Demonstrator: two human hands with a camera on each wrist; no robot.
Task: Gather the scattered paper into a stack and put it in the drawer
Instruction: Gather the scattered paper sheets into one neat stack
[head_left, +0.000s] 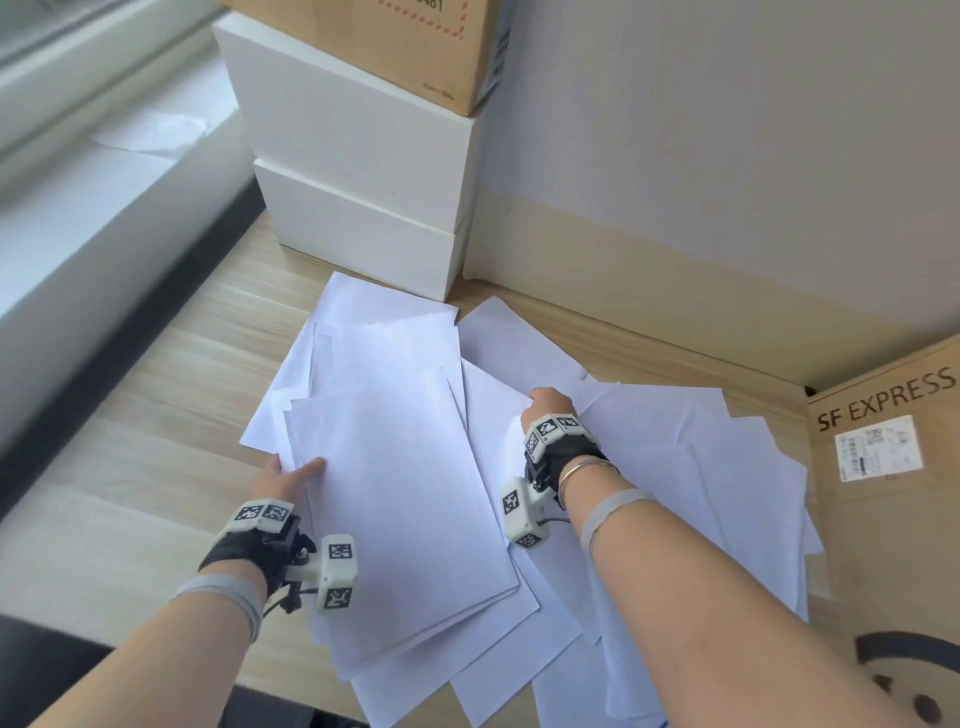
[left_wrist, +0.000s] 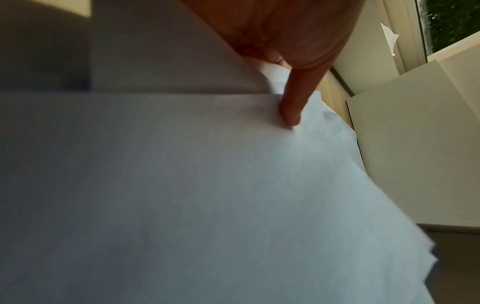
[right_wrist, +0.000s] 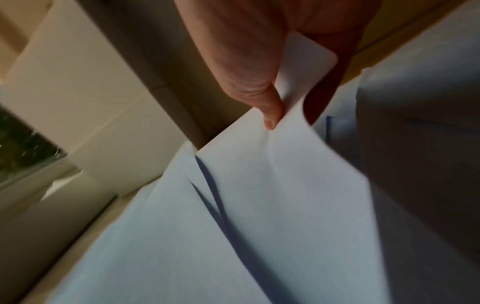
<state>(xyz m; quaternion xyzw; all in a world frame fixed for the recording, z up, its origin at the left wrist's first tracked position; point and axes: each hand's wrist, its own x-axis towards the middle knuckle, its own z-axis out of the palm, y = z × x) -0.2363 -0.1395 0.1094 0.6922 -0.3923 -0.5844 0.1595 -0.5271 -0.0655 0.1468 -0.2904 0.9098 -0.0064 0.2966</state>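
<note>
Matt white paper (head_left: 405, 467) (smooth) on wood-grain desk (head_left: 171, 374).

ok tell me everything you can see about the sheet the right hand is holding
The sheet is plain white paper, blank on the side that shows. The right hand pinches its far edge between thumb and fingers, so the paper buckles into a soft crease there. Its far end is lifted; the rest lies over other loose sheets on the wooden floor.

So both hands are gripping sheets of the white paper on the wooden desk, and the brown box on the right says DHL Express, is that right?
Not quite. The head view shows the cardboard box on the right printed SF EXPRESS, not DHL. The rest holds: the left hand and the right hand each grip sheets of the white paper spread on the wooden desk.
</note>
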